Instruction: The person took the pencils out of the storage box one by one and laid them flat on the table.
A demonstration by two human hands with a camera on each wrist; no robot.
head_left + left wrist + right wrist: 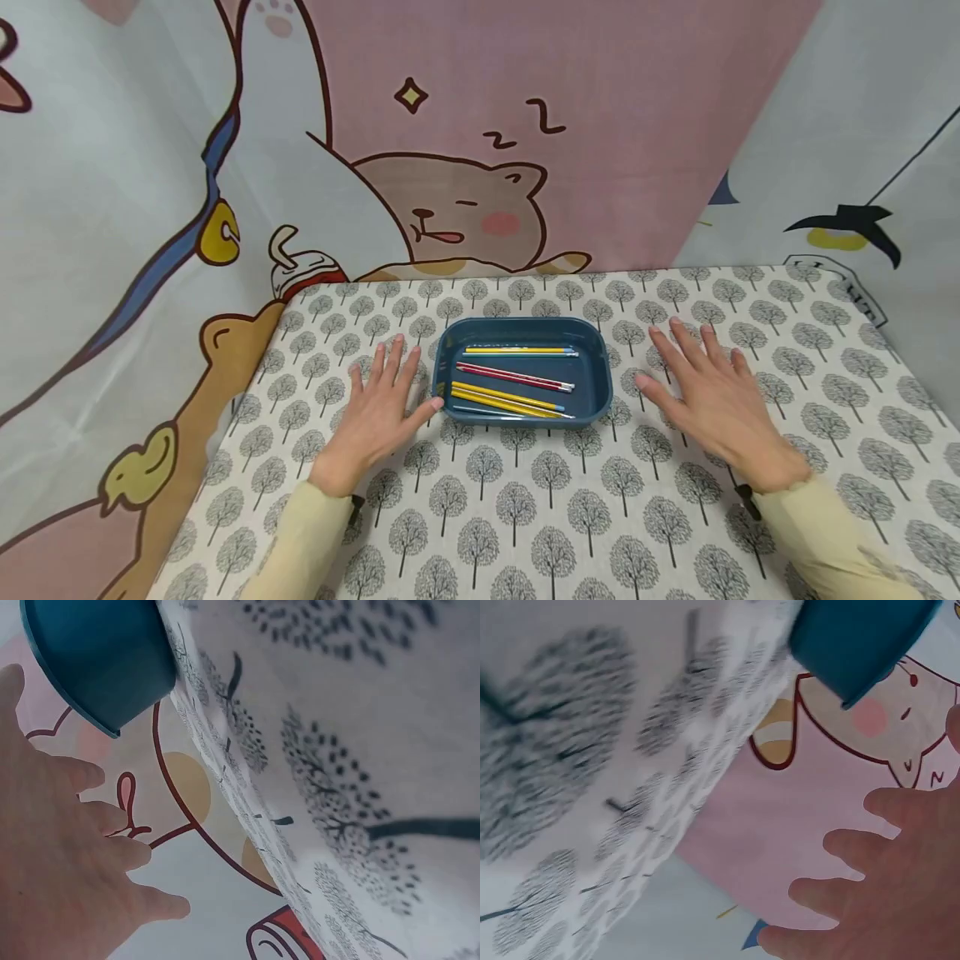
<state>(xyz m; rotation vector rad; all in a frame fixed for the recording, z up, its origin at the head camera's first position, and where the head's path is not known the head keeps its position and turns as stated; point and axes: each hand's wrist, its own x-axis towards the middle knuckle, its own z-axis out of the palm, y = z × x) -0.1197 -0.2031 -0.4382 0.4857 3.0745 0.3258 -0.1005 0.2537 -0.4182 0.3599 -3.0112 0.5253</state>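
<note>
Left hand [375,418] and right hand [716,408], fingers spread, flank one smooth, round-cornered tray [525,422] toward the tree-printed table's [517,517] far edge; inside, two slim red pencils [517,376], several yellow pencils [510,397].

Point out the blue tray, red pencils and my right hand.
Blue tray [534,365]: head view, bare floor inside.
Red pencils [515,377]: head view, middle of their shafts.
Right hand [714,407]: head view, back of the hand.

White tree-print cloth [551,508] covers the table [637,492]. Toward twelve o'clock from its middle, a dark-blue tray [517,335] sits on the cloth.
</note>
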